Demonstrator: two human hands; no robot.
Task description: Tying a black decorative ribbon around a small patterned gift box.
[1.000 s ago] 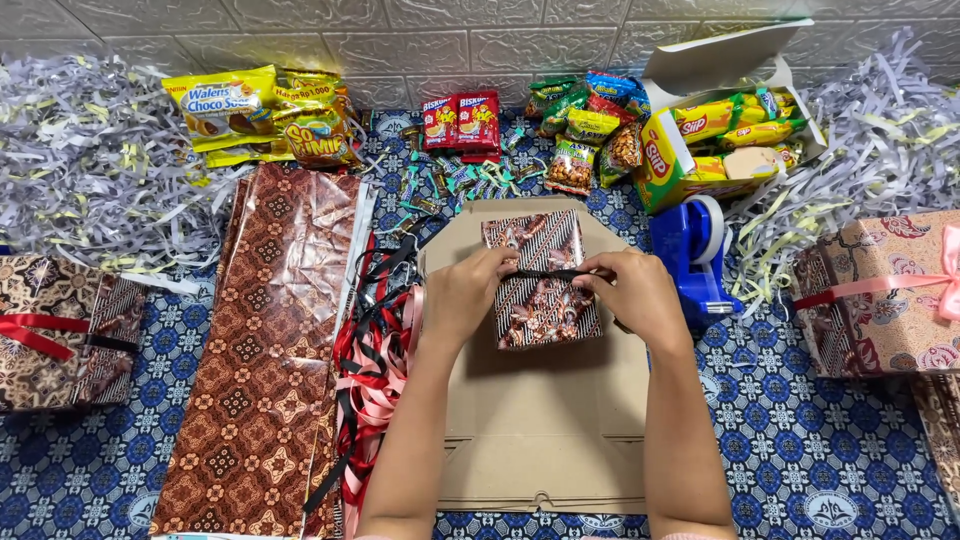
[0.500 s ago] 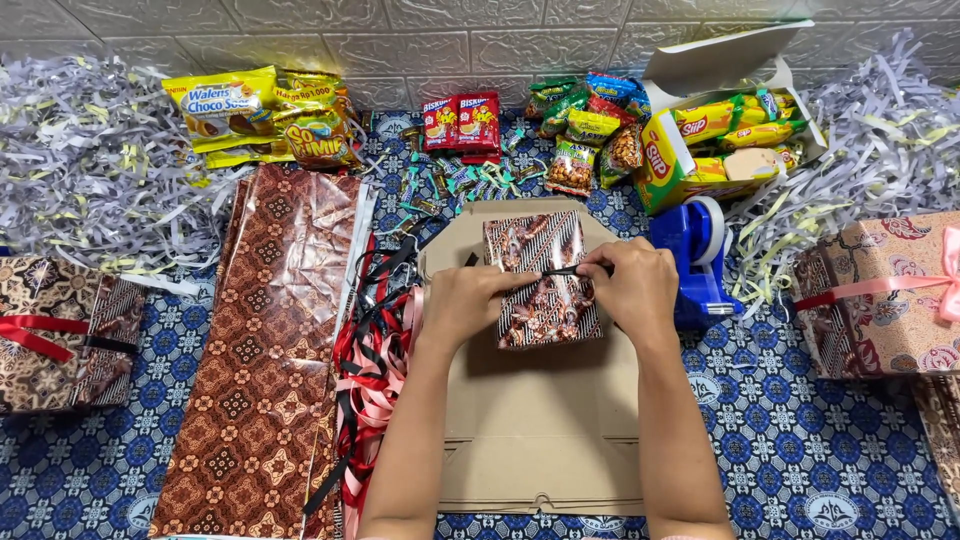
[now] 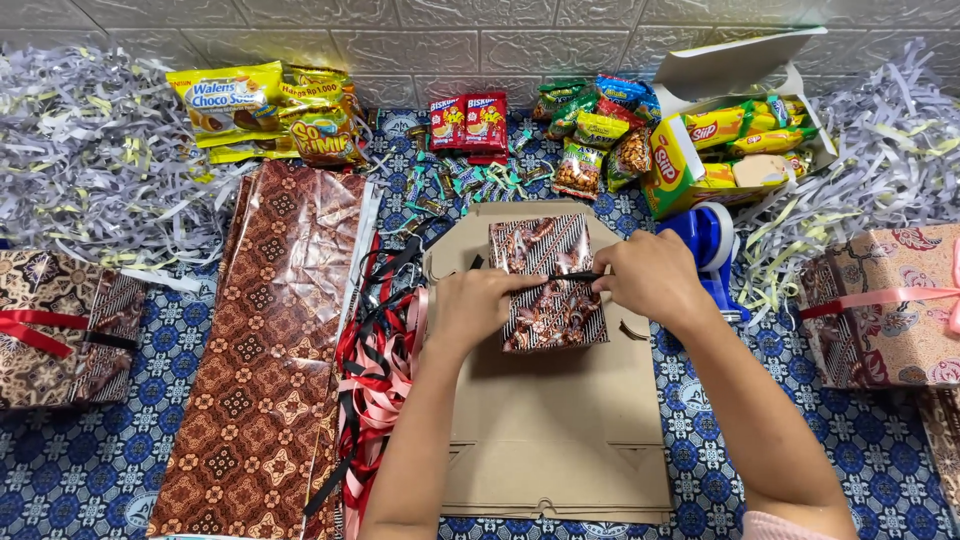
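I watch both hands on the small wrapped box (image 3: 548,282), which sits on the flat sheet of brown cardboard (image 3: 560,440) in the middle of the patterned floor mat (image 3: 80,470); compared with a second ago the hands have drawn slightly apart along the box's middle, and the thin black ribbon (image 3: 570,276) between them now lies taut across the batik-patterned paper rather than bunched under the fingers; I read that as the band being pulled snug over the top face, so the wrapping itself looks done and the tying is what is in hand.

My left hand (image 3: 478,305) is curled narrow, pinching the ribbon at the box's left edge; my right hand (image 3: 652,275) is likewise closed on the ribbon's other end at the right edge, its knuckles just in front of the blue tape dispenser (image 3: 708,240); the box has barely shifted on the cardboard.

Around it nothing else has moved: the long sheet of brown patterned wrapping paper (image 3: 270,350) lies to the left, a tangle of red, pink and black ribbons (image 3: 385,370) just beside the cardboard; finished parcels rest at far left (image 3: 60,330) and far right (image 3: 880,310); snack packets (image 3: 260,105) line the wall.
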